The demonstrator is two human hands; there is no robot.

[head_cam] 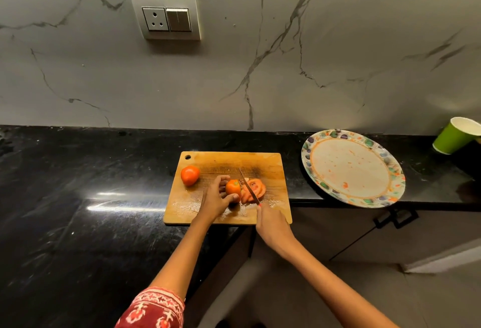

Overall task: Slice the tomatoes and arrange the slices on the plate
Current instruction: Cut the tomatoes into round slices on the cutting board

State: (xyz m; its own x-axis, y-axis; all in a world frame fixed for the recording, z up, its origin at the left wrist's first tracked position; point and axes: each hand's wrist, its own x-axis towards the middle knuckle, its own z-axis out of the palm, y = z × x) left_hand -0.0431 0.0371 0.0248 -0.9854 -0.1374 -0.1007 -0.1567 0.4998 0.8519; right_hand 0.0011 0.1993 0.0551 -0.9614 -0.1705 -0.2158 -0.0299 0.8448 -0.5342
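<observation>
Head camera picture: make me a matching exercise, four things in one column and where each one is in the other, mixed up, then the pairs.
1 whole tomato
2 knife
3 plate
4 green cup

A far right, by the wall
B right hand
C board's far left corner
D counter, right of board

Pairs: 1-C, 2-B, 3-D, 4-A
</observation>
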